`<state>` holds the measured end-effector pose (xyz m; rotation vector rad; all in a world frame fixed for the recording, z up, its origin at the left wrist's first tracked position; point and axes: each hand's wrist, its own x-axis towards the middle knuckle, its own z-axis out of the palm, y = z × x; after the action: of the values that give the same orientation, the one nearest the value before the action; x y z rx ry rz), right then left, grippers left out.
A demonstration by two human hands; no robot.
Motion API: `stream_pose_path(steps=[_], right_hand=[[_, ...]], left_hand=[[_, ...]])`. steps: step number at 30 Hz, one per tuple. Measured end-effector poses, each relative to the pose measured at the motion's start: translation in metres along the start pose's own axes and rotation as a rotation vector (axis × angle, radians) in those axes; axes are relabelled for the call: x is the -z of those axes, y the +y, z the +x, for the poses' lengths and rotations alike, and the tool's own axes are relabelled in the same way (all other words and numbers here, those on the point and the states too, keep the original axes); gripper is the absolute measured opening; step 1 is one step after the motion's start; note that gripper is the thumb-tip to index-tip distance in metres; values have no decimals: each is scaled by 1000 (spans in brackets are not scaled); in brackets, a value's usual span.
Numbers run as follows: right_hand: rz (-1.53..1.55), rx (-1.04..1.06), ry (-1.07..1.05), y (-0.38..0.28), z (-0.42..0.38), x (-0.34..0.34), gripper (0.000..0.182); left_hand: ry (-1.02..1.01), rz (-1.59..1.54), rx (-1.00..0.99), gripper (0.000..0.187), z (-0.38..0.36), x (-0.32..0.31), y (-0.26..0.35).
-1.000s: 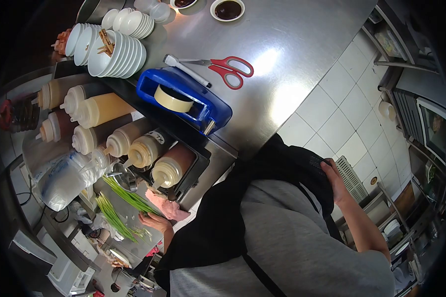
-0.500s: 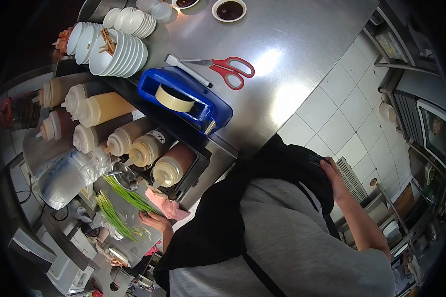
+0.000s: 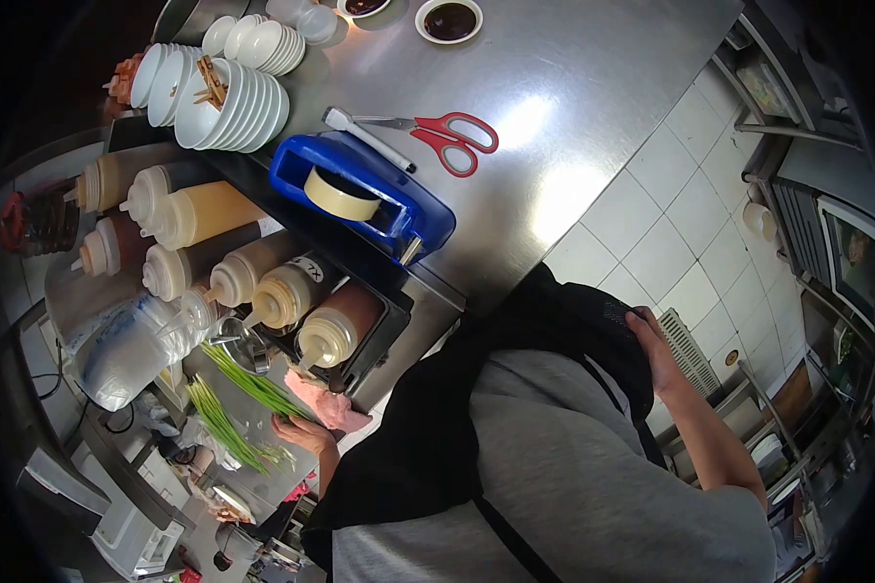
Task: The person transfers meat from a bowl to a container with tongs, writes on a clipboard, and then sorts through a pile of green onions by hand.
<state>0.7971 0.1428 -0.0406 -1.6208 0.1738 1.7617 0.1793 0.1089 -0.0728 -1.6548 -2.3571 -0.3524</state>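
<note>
My left hand (image 3: 304,434) reaches over the counter at the lower left, fingers stretched out and slightly bent beside the end of a bunch of spring onions (image 3: 253,387). Its upper edge meets the stalks. A second bunch of spring onions (image 3: 222,425) lies just left of the fingers, with loose pale ends around it. Behind the hand is a crumpled pink cloth (image 3: 328,401). On the right side of my body, my right hand (image 3: 654,350) is at the edge of my black apron (image 3: 564,316), its fingers bent against the cloth and partly hidden.
Several squeeze bottles (image 3: 282,296) stand in a black rack. A blue tape dispenser (image 3: 360,199), red-handled scissors (image 3: 452,139) and a marker (image 3: 369,141) lie on the steel counter (image 3: 574,87). White bowls (image 3: 228,107) are stacked behind. A sauce dish (image 3: 449,21) sits farther off.
</note>
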Motion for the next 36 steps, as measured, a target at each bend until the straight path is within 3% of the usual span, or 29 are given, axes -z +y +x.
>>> stream_pose_path(steps=[36], right_hand=[[-8, -33, -3, 0, 7, 1, 32]], left_hand=[[15, -16, 28, 46, -2, -2, -3]])
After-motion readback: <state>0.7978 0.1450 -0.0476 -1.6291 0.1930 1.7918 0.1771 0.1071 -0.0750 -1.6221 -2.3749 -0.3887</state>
